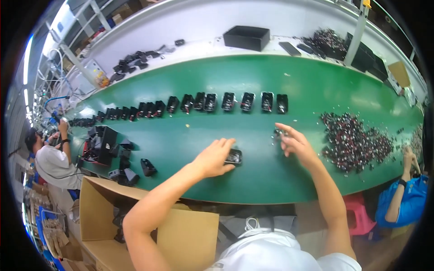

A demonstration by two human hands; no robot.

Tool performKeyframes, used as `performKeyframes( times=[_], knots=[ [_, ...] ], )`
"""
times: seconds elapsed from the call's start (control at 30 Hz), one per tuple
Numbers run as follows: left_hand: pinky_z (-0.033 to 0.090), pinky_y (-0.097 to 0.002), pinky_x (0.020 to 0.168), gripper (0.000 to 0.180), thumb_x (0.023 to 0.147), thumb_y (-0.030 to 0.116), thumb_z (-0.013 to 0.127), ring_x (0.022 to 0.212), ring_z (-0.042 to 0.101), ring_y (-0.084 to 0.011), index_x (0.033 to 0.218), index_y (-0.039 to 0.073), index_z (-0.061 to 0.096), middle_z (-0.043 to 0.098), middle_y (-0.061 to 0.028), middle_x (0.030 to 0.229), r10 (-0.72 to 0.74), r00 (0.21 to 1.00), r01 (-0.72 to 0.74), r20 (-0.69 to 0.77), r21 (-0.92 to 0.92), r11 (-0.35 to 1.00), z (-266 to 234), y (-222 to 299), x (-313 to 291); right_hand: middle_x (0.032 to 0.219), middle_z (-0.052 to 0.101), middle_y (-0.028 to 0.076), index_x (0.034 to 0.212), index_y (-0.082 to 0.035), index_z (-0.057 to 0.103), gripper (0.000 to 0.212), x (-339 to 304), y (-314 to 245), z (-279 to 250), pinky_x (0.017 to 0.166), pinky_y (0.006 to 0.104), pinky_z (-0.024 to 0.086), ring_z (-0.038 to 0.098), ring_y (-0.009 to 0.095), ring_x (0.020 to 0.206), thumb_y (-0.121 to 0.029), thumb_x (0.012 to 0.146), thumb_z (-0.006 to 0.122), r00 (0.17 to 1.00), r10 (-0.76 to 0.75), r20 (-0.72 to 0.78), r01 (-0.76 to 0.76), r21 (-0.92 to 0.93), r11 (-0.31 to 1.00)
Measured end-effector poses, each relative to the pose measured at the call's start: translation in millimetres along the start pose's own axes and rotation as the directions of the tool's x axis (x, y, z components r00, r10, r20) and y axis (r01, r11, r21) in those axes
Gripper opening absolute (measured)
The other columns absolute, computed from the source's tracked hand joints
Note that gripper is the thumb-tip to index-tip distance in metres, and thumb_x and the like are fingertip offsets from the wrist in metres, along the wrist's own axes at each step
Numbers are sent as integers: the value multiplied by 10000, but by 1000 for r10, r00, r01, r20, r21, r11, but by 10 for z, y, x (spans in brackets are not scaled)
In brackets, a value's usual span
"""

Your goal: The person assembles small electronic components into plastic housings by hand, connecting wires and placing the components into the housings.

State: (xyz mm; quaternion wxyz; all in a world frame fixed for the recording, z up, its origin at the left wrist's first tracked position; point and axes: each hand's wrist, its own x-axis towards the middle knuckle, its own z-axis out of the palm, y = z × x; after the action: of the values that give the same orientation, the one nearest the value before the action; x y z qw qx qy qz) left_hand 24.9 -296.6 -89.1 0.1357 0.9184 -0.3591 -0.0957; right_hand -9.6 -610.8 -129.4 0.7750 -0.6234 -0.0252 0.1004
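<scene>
My left hand [214,158] rests over a small black plastic housing [235,156] on the green belt [253,86], fingers curled on its left side. My right hand [294,142] is to its right, fingertips pinching at a few tiny dark parts [277,133] lying loose on the belt. A large heap of small dark and reddish parts [355,140] lies just right of that hand. A long row of black housings [226,102] runs across the belt beyond both hands.
An open cardboard box [104,212] stands at my lower left, with black housings [129,174] beside it. A black tray [246,37] sits on the far white ledge. One person works at far left [52,158], another at right [404,198].
</scene>
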Motion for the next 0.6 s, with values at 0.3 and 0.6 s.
performKeyframes(
  times=[0.3,0.6],
  knots=[
    [513,-401,858,518,761,179,800,1016,629,-321,1203,64,555,628,-140,1109,30,999,-20,39,-232,973,-178,103,66,958,641,57,1302,-21,566,494,-79,111,198,767,251,496,584,98,821,-22,837,735,957,-285,47,288,-242,927],
    [513,-363,843,559,743,191,827,1033,653,-233,1228,61,581,669,-104,1118,76,997,-79,-27,-542,836,-341,351,89,922,643,66,1117,-47,739,338,-110,-165,492,745,263,486,588,124,838,43,792,726,890,-398,221,445,-243,862]
  ],
)
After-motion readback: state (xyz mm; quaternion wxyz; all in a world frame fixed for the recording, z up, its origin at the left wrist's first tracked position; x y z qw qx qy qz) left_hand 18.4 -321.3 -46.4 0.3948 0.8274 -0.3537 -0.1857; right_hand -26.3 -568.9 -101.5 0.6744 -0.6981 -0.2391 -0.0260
